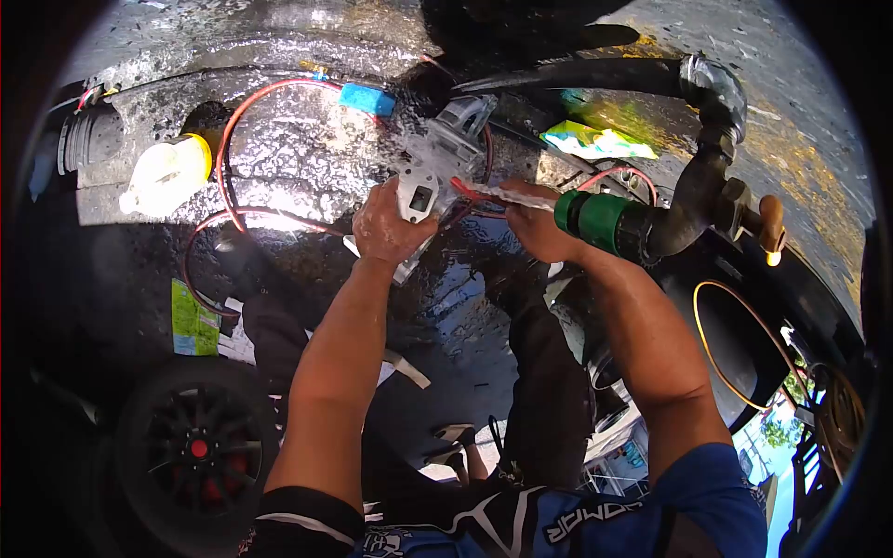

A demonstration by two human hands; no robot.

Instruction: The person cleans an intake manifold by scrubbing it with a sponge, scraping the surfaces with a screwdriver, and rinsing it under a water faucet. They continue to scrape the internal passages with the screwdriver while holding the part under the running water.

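My left hand [389, 226] grips a grey metal part [430, 177] with a square opening and a clear plastic housing at its top. My right hand [534, 226] pinches a clear tube [507, 194] that runs to the part's right side, where red wires [470, 189] meet it. Just right of my right hand sits a green hose coupling [595, 220] on a black pipe [690, 200]. Water sprays over the part and the wet black surface [307, 167] beneath it.
A red cable [226, 139] loops over the wet surface to a blue connector [366, 99]. A yellow-and-white bottle [167, 173] lies at left, a green wrapper [595, 141] at upper right, a green packet [193, 321] lower left. A black wheel [195, 446] stands bottom left.
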